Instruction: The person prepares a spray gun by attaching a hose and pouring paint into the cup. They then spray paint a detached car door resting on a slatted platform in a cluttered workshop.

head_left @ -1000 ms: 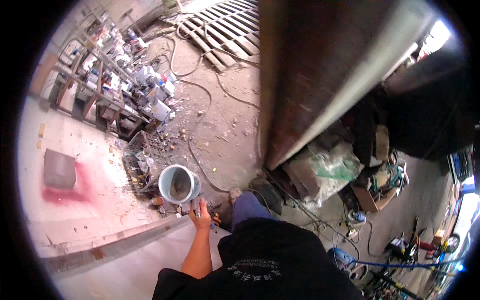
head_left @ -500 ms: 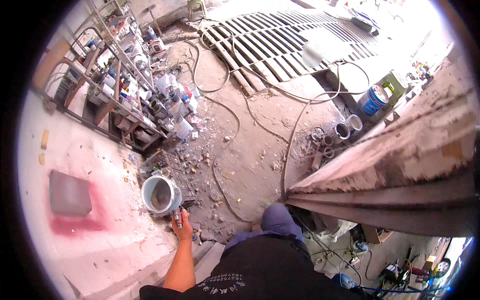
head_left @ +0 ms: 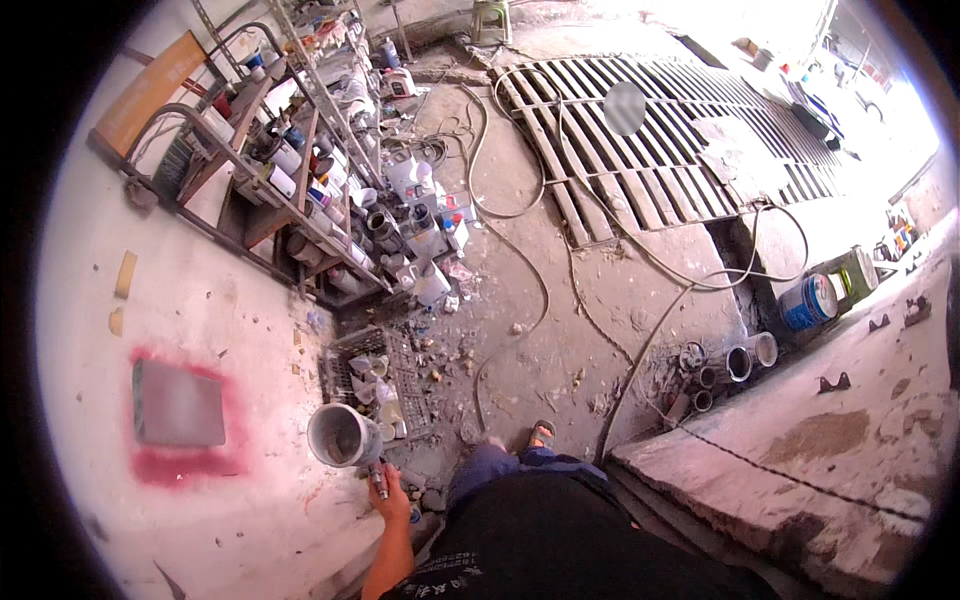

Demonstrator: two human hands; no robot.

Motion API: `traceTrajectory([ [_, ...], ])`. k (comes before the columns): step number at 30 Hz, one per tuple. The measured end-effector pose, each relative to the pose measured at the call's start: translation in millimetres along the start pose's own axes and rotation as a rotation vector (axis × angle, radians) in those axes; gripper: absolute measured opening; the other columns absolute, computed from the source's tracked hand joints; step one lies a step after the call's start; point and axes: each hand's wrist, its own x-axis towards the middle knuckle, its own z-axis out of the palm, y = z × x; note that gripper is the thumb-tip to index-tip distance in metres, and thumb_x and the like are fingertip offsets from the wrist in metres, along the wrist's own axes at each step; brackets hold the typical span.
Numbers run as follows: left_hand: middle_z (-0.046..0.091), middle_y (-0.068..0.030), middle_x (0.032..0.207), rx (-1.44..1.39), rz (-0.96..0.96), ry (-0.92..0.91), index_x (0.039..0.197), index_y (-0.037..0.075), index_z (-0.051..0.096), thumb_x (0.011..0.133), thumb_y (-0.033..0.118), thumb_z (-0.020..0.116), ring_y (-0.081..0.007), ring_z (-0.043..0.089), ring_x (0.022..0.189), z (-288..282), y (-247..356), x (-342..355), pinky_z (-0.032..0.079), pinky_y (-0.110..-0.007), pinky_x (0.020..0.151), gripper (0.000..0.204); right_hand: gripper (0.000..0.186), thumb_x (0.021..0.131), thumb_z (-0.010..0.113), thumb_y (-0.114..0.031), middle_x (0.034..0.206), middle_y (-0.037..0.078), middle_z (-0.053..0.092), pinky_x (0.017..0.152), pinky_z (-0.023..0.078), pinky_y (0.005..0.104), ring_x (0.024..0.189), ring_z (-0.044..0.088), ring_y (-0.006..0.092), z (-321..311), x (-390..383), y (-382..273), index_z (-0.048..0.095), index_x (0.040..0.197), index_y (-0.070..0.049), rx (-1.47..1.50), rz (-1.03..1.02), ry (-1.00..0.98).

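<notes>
My left hand (head_left: 392, 500) is at the lower middle, closed around the metal body of a spray gun (head_left: 380, 478) with a large pale open cup (head_left: 322, 440) on top; the cup has greyish contents. Left of it, a grey rectangular patch (head_left: 178, 402) on the white wall has red overspray around it. Just beyond the cup, a black plastic crate (head_left: 338, 372) on the floor holds crumpled cups and scraps. My right hand is not in view.
A metal rack (head_left: 262, 150) of cans stands at upper left. Hoses (head_left: 545, 300) snake over the dusty floor toward a slatted grate (head_left: 600, 165). Cans (head_left: 740, 362) and a blue bucket (head_left: 805, 305) line a low wall (head_left: 810, 430) on the right, with a dark cord along it.
The view has swung away from the dark pillar and clutter on the right, revealing more floor, grate and low wall. My left hand still holds the spray gun. A sandalled foot now shows.
</notes>
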Motion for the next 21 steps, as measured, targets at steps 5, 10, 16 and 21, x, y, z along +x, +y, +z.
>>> traceTrajectory([
  [5,0.063,-0.0110,0.093,-0.066,-0.185,0.109,0.107,-0.005,0.056,0.090,0.020,0.064,-0.0165,0.061,0.073,2.5,-32.6,42.4,0.052,-0.030,0.067,0.031,0.036,0.084,0.054,-0.030,0.099,0.018,0.068,0.078,0.051,0.0415,0.091,0.065,0.0351,-15.7,26.9,-76.6,0.068,0.097,-0.001,0.009,-0.026,0.021],
  [10,0.062,-0.0102,0.084,-0.009,-0.255,0.065,0.101,-0.005,0.056,0.089,0.024,0.067,-0.0158,0.059,0.071,70.2,-23.0,116.5,0.052,-0.030,0.067,0.033,0.036,0.084,0.054,-0.030,0.099,0.018,0.069,0.078,0.051,0.0410,0.091,0.066,0.0346,-19.0,53.3,-104.7,0.068,0.098,-0.001,-0.065,0.042,0.000],
  [16,0.062,-0.0080,0.081,-0.186,-0.333,0.173,0.101,-0.003,0.056,0.088,0.025,0.068,-0.0132,0.058,0.071,201.6,29.9,232.8,0.050,-0.029,0.067,0.033,0.036,0.084,0.054,-0.030,0.100,0.018,0.069,0.078,0.051,0.0405,0.092,0.066,0.0341,-24.7,85.2,-157.1,0.068,0.100,-0.001,-0.220,0.038,-0.019],
  [21,0.061,-0.0047,0.085,-0.213,-0.219,-0.116,0.100,0.002,0.056,0.087,0.027,0.070,-0.0123,0.057,0.072,263.1,60.8,331.6,0.051,-0.027,0.069,0.031,0.028,0.086,0.057,-0.022,0.090,0.014,0.070,0.075,0.051,0.0381,0.080,0.065,0.0268,-54.5,124.0,-275.6,0.069,0.103,-0.002,0.030,0.134,0.125],
])
